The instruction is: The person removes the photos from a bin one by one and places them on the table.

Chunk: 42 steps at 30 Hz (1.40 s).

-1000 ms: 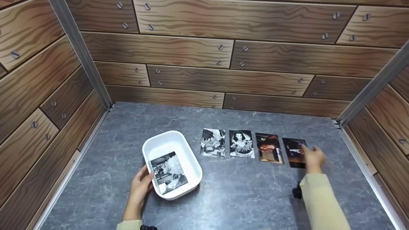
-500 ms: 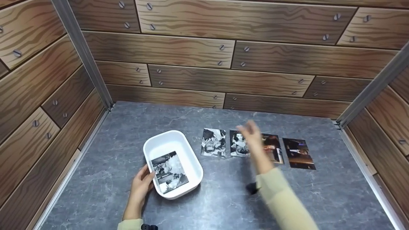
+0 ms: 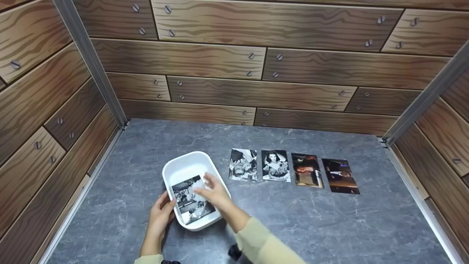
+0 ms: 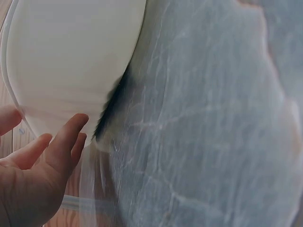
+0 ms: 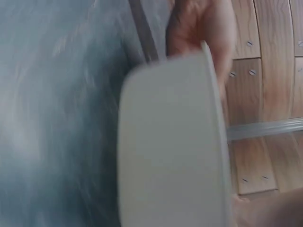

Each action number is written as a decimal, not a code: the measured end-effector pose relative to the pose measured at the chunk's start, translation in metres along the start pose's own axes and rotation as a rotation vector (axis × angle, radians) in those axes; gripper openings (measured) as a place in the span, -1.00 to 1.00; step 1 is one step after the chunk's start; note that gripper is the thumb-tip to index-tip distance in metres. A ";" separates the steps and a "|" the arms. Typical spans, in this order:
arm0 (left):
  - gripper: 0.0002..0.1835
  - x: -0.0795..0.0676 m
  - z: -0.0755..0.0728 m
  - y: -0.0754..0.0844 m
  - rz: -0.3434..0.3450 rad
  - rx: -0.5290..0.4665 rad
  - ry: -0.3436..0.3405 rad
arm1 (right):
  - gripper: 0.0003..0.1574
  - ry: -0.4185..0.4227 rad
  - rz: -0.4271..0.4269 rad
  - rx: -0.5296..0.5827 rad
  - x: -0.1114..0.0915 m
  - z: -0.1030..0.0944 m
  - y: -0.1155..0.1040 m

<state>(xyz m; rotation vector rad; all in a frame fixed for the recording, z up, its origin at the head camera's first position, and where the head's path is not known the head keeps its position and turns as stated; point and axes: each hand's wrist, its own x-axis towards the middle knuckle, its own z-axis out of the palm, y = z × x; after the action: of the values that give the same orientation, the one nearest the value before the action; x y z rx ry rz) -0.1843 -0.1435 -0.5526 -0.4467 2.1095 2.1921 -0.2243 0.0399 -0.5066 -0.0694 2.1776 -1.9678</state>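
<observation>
A white plastic tub [image 3: 185,167] stands at the left on the grey tabletop, with a black-and-white photo [image 3: 194,209] lying inside. My left hand [image 3: 160,214] grips its left side, thumb over the rim and fingers along the outer wall; the left wrist view shows these fingers [image 4: 66,142] against the wall. Over the tub's right rim reaches my right hand [image 3: 216,192], fingers spread above the photo and nothing seen between them. Whether it touches the photo I cannot tell. In the blurred right wrist view, the tub's wall [image 5: 165,142] hides most of that hand's work.
Several photos lie in a row right of the tub: a black-and-white scene [image 3: 243,165], a black-and-white portrait [image 3: 275,167], a dark orange-toned photo [image 3: 307,170] and another dark photo [image 3: 340,176]. Wood-patterned walls [image 3: 209,58] enclose the table at the back and sides.
My right hand has swept left from the rightmost photo, passing over the row, to the tub. The left hand, the tub and the photos have stayed in place.
</observation>
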 end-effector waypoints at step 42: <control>-0.34 -0.003 0.000 0.001 -0.015 0.013 0.021 | -0.36 0.173 -0.059 -0.158 0.027 0.008 0.022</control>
<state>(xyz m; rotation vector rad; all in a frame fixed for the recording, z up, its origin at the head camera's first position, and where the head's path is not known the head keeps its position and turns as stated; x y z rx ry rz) -0.1821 -0.1436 -0.5506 -0.4848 2.1226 2.1734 -0.2468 0.0298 -0.5320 0.0136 2.4646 -1.8923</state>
